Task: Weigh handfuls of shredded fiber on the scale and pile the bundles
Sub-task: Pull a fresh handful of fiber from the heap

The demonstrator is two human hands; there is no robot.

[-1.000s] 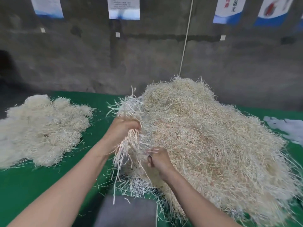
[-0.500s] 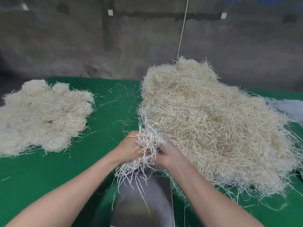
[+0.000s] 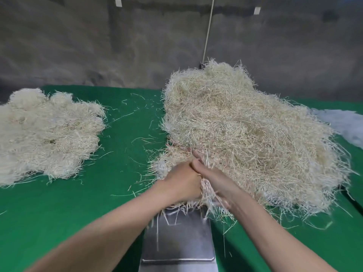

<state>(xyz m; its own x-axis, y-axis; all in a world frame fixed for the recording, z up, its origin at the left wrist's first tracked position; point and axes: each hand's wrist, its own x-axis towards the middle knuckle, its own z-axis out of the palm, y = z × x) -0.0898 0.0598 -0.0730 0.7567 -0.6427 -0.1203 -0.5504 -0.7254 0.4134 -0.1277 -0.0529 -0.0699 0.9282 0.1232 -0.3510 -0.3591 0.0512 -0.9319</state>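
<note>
A big heap of pale shredded fiber point(image 3: 245, 130) fills the right half of the green table. At its near left edge my left hand point(image 3: 181, 183) and my right hand point(image 3: 213, 181) are pressed together, both gripping one handful of fiber point(image 3: 205, 190) between them. Strands of it hang down onto the far end of the steel scale pan point(image 3: 178, 236), which lies right below my wrists. The fingers of both hands are mostly buried in fiber. A lower pile of finished bundles point(image 3: 47, 132) lies at the left.
The green table cloth point(image 3: 68, 203) carries loose strands between the two piles. A patch of white fluffy material point(image 3: 345, 124) sits at the far right edge. A grey wall stands behind the table, with a thin cord point(image 3: 208, 30) hanging down it.
My hands came down from the heap's side and closed together around the handful, now just over the scale pan. The view tilted down, and more of the pan shows.
</note>
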